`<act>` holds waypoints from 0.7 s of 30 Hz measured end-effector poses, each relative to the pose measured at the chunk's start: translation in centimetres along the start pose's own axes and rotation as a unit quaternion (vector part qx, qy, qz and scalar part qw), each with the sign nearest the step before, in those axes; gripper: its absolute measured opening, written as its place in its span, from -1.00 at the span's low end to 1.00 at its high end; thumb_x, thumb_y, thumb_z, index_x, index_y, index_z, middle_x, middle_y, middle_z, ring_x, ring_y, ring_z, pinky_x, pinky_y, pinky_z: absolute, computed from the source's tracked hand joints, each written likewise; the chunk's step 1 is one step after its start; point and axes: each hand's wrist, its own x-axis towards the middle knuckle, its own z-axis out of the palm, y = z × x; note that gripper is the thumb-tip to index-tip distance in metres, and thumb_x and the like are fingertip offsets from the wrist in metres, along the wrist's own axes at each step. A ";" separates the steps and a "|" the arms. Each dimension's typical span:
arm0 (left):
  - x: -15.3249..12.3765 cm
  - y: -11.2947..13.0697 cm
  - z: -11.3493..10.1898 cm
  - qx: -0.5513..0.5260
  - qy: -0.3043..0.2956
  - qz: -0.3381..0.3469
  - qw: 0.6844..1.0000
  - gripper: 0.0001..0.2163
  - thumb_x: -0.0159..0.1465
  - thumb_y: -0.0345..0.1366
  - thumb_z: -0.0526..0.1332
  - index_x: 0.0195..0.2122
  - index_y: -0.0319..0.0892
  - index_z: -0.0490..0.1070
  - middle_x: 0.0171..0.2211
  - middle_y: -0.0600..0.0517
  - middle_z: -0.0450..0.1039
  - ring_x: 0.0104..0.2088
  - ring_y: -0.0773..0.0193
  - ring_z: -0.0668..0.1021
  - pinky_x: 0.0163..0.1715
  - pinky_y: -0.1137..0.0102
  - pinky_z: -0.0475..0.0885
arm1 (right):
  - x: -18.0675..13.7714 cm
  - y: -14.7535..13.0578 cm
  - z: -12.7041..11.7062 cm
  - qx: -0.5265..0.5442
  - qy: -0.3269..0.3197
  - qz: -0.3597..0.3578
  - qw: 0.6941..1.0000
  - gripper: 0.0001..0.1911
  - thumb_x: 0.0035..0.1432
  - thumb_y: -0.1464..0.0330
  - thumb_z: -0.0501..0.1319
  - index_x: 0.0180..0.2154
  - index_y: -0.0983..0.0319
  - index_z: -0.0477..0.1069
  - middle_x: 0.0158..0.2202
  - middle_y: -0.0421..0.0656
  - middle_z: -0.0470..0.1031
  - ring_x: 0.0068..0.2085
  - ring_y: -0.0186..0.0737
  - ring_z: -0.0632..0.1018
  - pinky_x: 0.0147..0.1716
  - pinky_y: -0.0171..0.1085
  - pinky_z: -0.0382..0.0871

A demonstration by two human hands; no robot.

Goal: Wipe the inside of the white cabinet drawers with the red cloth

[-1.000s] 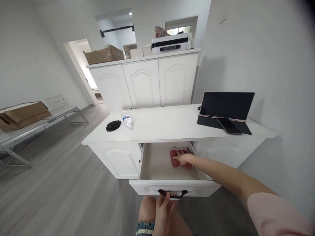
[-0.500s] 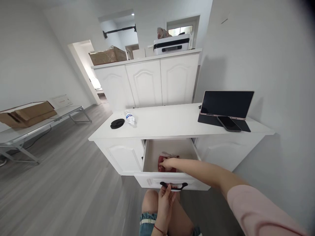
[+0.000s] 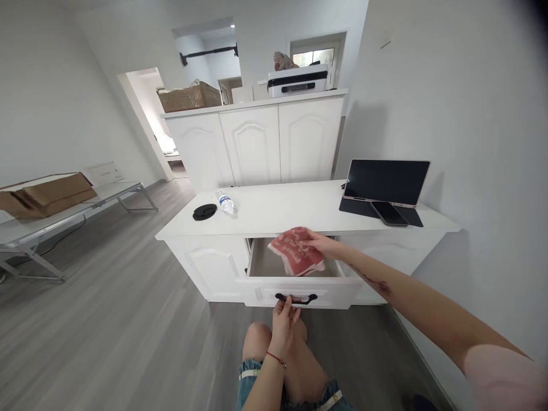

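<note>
A red towel with pale lettering hangs from the fingers of my right hand, above the pulled-out white drawer. Its lower edge hangs just over the drawer's opening. Below, my left hand has its fingers on the black handle at the drawer front. The drawer's bottom is partly hidden behind the towel.
On the white cabinet top are a clear plastic bottle, a black round object, a tablet on a stand and a phone. My knees are close below the drawer.
My right hand has lifted the red towel up out of the drawer. The drawer has slid partway inward, with my left hand still at its handle.
</note>
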 end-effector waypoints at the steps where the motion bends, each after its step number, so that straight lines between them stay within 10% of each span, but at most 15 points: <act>1: 0.4 0.1 0.1 0.000 -0.001 0.002 1.000 -0.67 -0.13 -0.21 0.51 -0.44 -0.23 0.44 -0.47 0.07 0.50 -0.48 0.44 0.48 -0.28 0.43 0.50 | -1.6 -1.5 -0.9 -0.017 0.035 -0.041 0.998 -0.54 0.09 0.33 0.27 0.05 0.15 0.32 -0.04 -0.16 0.51 -0.06 -0.21 0.52 -0.01 -0.21 0.41; 6: 2.7 0.1 0.7 0.008 -0.012 0.013 1.000 -0.65 -0.13 -0.16 0.50 -0.47 -0.21 0.40 -0.51 0.11 0.41 -0.50 0.46 0.45 -0.26 0.42 0.50 | -10.3 -2.2 -3.2 -0.283 0.183 -0.197 0.921 -0.71 0.19 0.26 0.20 -0.04 0.17 0.39 -0.14 -0.10 0.52 -0.10 -0.12 0.53 -0.09 -0.14 0.44; 12: 4.5 -0.7 1.0 -0.004 0.002 0.040 0.999 -0.62 -0.14 -0.13 0.50 -0.50 -0.18 0.33 -0.55 0.16 0.34 -0.49 0.47 0.44 -0.22 0.40 0.49 | -13.1 10.4 -1.0 -0.617 0.225 -0.261 0.708 -0.74 0.24 0.39 0.08 -0.11 0.14 0.49 0.20 0.07 0.28 0.30 0.16 0.16 0.16 0.28 0.09; 21: 4.1 -1.0 1.2 -0.032 0.000 0.055 0.998 -0.69 -0.04 -0.18 0.47 -0.41 -0.19 0.38 -0.44 0.12 0.42 -0.45 0.47 0.47 -0.25 0.44 0.48 | -8.0 13.5 1.8 -0.697 0.212 -0.243 0.640 -0.78 0.17 0.38 0.20 -0.16 0.01 0.51 0.28 -0.21 0.25 0.29 0.01 0.19 0.26 0.14 -0.18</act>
